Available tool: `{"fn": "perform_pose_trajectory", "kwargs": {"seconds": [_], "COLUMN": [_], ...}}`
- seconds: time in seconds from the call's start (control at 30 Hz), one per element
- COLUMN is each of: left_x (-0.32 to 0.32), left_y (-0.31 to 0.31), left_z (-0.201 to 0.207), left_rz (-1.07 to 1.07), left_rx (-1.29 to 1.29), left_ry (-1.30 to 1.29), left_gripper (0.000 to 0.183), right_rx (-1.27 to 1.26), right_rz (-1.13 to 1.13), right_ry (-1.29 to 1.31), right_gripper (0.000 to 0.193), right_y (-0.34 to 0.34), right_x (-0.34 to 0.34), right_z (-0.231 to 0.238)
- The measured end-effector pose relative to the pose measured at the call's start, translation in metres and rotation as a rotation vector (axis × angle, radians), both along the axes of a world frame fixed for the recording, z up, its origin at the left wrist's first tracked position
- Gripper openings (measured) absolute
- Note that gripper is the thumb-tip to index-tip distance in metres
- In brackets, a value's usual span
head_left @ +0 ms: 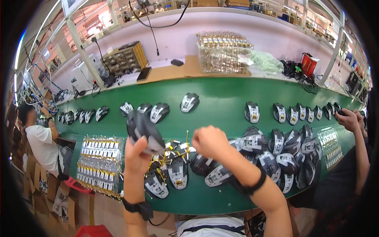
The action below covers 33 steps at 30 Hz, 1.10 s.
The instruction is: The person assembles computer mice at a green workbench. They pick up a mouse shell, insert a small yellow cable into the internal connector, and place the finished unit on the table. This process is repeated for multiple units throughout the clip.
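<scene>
My left hand (137, 155) is wrapped round a black computer mouse (143, 130), held up above the green bench with its dark side showing. My right hand (209, 141) is closed, its knuckles up, over the middle of the bench; whatever its fingers hold, if anything, is hidden. Between the hands lies a loose heap of small batteries with yellow wires (173, 149). Two mice (178, 173) lie below that heap, undersides up. Beneath my right forearm is another mouse (218, 175), beside a large pile of similar mice (285, 162).
A clear tray of wired batteries (99, 161) lies left; another clear tray (331, 147) lies right. Mice stand in a row across the green bench (221, 93). A clear bin (225, 53) stands on the back shelf. Co-workers sit left (41, 142) and right (357, 138).
</scene>
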<state>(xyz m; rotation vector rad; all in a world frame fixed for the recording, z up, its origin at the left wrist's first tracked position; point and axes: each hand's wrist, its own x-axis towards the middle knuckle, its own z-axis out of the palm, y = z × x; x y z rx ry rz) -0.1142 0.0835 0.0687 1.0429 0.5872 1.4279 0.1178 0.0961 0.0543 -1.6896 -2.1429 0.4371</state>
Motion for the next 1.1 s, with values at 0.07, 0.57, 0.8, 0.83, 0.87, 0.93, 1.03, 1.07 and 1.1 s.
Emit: {"fn": "perform_pose_trajectory", "kwargs": {"seconds": [0.07, 0.57, 0.8, 0.83, 0.87, 0.93, 1.03, 1.07, 1.1], "left_x": [-0.009, 0.013, 0.026, 0.030, 0.033, 0.042, 0.060, 0.065, 0.070], "left_y": [-0.034, -0.084, -0.081, -0.080, -0.080, -0.080, -0.088, -0.090, -0.092], "left_z": [-0.023, -0.063, -0.046, -0.043, -0.043, -0.046, -0.037, -0.038, -0.039], "left_rz": [0.055, -0.092, -0.089, -0.128, -0.154, -0.082, 0.046, 0.052, 0.059], "left_rx": [-0.035, -0.242, -0.258, -0.263, -0.274, -0.184, -0.087, -0.052, -0.017], "left_ry": [-0.074, -0.415, -0.513, -0.565, -0.586, -0.484, -0.421, -0.428, -0.434], "left_gripper": [0.066, 0.061, 0.071, 0.074, 0.078, 0.081, 0.086, 0.086, 0.086], "right_rx": [-0.090, -0.180, -0.436, -0.449, -0.557, -0.494, -0.164, -0.031, 0.099], "right_rz": [-0.120, -0.066, 0.106, 0.106, 0.075, 0.071, 0.071, 0.094, 0.117], "right_ry": [-0.023, 0.805, 1.176, 1.231, 1.231, 1.154, 0.839, 0.755, 0.667], "right_gripper": [0.018, 0.014, 0.016, 0.016, 0.015, 0.014, 0.011, 0.011, 0.010], "right_y": [0.035, 0.062, -0.036, -0.049, -0.062, -0.084, -0.105, -0.109, -0.113], "right_x": [-0.010, -0.026, -0.019, -0.015, -0.009, -0.009, -0.007, -0.007, -0.007], "right_z": [-0.018, -0.072, -0.017, -0.016, -0.011, 0.004, 0.005, 0.006, 0.006]}}
